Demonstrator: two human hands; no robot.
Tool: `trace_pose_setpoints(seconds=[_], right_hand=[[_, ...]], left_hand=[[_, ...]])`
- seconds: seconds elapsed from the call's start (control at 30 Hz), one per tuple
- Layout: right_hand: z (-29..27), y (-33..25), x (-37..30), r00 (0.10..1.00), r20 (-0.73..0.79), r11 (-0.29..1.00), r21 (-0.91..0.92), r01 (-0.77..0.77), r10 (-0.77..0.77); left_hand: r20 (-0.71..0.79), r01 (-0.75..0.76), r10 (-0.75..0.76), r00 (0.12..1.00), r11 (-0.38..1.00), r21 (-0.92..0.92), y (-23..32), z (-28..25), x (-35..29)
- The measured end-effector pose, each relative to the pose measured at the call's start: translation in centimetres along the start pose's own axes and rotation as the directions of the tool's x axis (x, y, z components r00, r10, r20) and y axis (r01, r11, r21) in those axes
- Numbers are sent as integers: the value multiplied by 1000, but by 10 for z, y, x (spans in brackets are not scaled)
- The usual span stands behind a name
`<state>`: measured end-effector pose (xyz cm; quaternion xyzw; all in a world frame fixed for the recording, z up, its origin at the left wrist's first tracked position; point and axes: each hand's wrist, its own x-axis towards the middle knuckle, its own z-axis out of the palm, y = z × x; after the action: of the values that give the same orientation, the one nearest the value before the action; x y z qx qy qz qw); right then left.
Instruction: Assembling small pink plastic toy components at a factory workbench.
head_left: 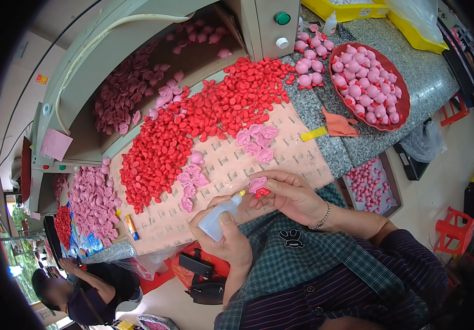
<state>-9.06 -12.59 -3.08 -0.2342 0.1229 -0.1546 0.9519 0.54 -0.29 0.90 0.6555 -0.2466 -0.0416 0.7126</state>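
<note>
My left hand (232,245) is closed around a translucent white squeeze bottle (213,221), its yellow-tipped nozzle tilted up toward the right. Pinched in the fingers of my right hand (295,199) is a small pink hollow molded piece (258,184) with red parts at its lower end. The nozzle is close beside this piece; I cannot tell whether they touch. Beyond my hands, pink hollow pieces (256,142) lie in a small group on the pale pink slotted mat (297,157). More such pieces (188,190) lie left of them, beside a round pink ball (197,158).
A long heap of red pieces (204,110) covers the mat's far side. Right of it stands a red bowl (407,104) of pink balls with red parts. A grey machine housing (77,82) arches behind the heap. At lower left, a co-worker (91,291) sits near more pink pieces (91,203).
</note>
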Motion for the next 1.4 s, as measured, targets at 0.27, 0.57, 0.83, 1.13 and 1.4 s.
trace_pose_setpoints(seconds=[0.27,0.57,0.83,1.13,1.4], right_hand=[[0,-1,0,1000,0,999,-44,0,0],[0,0,0,1000,-16,1000,-29,-9,8],[-1,0,1,999,-31,999,-42,27,-28],[0,0,0,997,-54,998,-32,54,-55],[-2,1,1,997,-60,998,17,54,-53]], left_hand=[[20,-55,54,998,996,65,2,0,-2],[28,-74,71,997,990,121,2,0,-3],[37,-105,103,994,991,88,1,1,-4],[66,-139,133,989,986,94,0,0,-4],[50,-155,150,987,982,108,0,0,-4]])
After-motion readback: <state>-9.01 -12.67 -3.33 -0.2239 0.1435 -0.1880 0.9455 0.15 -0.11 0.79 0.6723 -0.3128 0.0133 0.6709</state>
